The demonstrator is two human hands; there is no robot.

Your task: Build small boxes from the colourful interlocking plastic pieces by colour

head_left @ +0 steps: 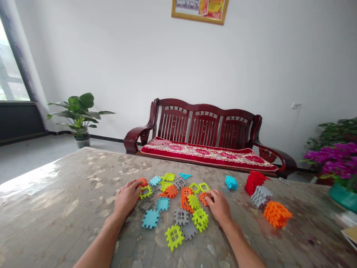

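Observation:
Interlocking plastic building tiles with notched edges lie in a loose spread on the table, in lime green, blue, orange and grey. My left hand [126,197] rests at the spread's left edge, fingers reaching over an orange tile [142,181] beside a green frame tile [145,192]. On the opposite side, my right hand [219,204] has its fingers apart, and the fingertips touch a round orange tile [204,199]. Between the hands lie a blue tile [163,203], a grey window tile [181,216] and a green window tile [174,237]. Neither hand lifts a tile.
To the right stand stacks of tiles: blue [231,182], red [254,182], grey [261,196] and orange [277,214]. The patterned table [69,208] reaches toward a wooden bench [203,124]. A purple-flowered plant [338,158] in a teal pot is at the right edge.

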